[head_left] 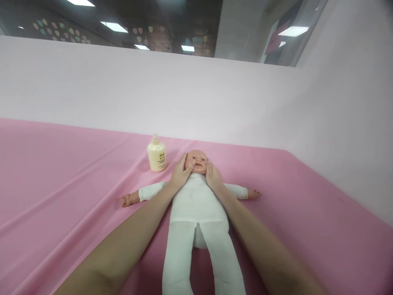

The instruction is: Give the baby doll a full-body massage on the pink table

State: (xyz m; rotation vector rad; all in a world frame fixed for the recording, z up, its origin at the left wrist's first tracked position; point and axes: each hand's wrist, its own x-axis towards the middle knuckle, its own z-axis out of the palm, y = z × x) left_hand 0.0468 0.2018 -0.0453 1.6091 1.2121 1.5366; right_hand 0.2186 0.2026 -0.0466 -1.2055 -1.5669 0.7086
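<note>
A baby doll [198,200] with a bare head and a white cloth body lies on its back, arms spread to both sides. My left hand [181,172] rests against the left side of the doll's head [197,155], fingers stretched along it and thumb on the cheek near the mouth. On the other cheek lies my right hand [213,175], its fingers extended and touching the face. Neither hand is closed around anything. The undersides of both hands are hidden.
A cream pump bottle [157,155] stands left of the doll's head. Under everything is a pink sheet [76,164] with folds on the left. A white wall [184,98] rises behind, with a window [172,28] above, and continues on the right.
</note>
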